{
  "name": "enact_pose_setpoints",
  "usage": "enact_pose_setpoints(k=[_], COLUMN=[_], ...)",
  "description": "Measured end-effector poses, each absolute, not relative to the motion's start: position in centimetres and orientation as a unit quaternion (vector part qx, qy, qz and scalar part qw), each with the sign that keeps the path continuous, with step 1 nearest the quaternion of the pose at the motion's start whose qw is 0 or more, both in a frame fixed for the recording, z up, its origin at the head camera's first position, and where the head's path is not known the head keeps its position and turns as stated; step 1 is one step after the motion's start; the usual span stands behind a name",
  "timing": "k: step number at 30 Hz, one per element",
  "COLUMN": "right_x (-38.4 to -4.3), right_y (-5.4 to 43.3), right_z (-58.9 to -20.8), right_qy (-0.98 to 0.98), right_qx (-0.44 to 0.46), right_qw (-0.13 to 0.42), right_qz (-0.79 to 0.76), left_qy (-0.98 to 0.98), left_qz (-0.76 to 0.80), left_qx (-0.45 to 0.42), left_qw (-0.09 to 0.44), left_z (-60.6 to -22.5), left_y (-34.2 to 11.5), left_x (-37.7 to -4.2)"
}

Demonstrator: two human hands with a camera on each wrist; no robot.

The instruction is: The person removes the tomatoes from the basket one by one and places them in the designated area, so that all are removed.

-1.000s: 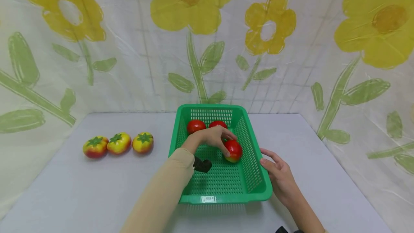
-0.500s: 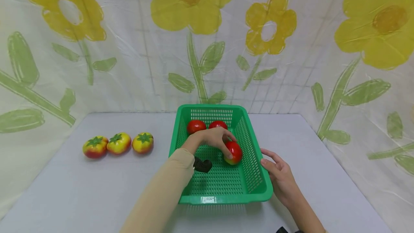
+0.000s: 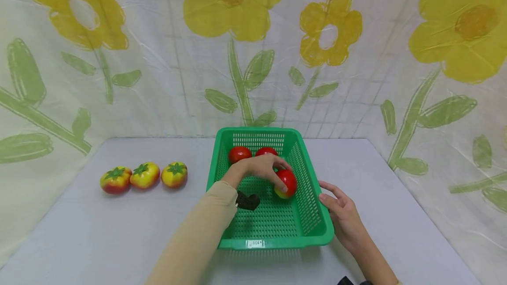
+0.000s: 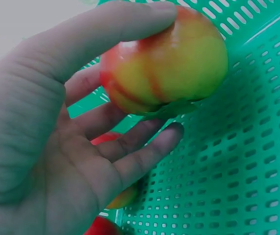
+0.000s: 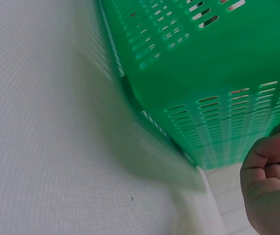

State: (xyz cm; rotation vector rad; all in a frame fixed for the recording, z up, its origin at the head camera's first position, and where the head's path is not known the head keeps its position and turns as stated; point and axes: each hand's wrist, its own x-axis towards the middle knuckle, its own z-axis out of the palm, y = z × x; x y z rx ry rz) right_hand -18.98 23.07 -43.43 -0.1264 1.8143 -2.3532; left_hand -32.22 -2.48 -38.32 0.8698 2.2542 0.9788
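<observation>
A red and yellow tomato (image 3: 288,182) is pinched between the thumb and fingers of my left hand (image 3: 263,167), inside the green plastic basket (image 3: 273,243). In the left wrist view the held tomato (image 4: 179,63) has its leafy green top turned downward, and the other fingers spread below it. Two red tomatoes, a left one (image 3: 239,155) and a right one (image 3: 266,151), lie at the basket's back, the right one partly behind the hand. My right hand (image 3: 343,215) grips the basket's right rim from outside; in the right wrist view its fingers (image 5: 272,152) are curled near the wall.
On the white table (image 3: 130,232) left of the basket, three yellow-red tomatoes sit in a row: a left one (image 3: 115,181), a middle one (image 3: 145,178) and a right one (image 3: 174,177). A flower-printed curtain (image 3: 158,87) hangs behind the table.
The held tomato dips slightly half a second ago and is now a little higher. My right hand and the basket stay in place.
</observation>
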Motion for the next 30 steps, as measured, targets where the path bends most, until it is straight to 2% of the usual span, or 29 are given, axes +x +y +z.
enact_pose_setpoints(k=[12, 22, 30], right_x=[-18.96, -18.84, -18.78], right_y=[22.96, 22.84, 22.96], right_z=[-43.25, -43.24, -43.23], right_qy=[0.61, 0.607, 0.606], right_qx=[-0.038, -0.038, -0.039], right_qw=[0.082, 0.082, 0.081], right_qz=[-0.787, -0.79, -0.79], left_qy=[0.816, 0.831, 0.83], left_qz=[0.395, 0.377, 0.376], left_qx=[0.312, 0.326, 0.323], left_qw=[0.283, 0.249, 0.255], left_z=[-38.02, -37.83, -37.88], left_y=[-2.45, -2.7, -2.55], left_x=[-32.23, -32.15, -32.13])
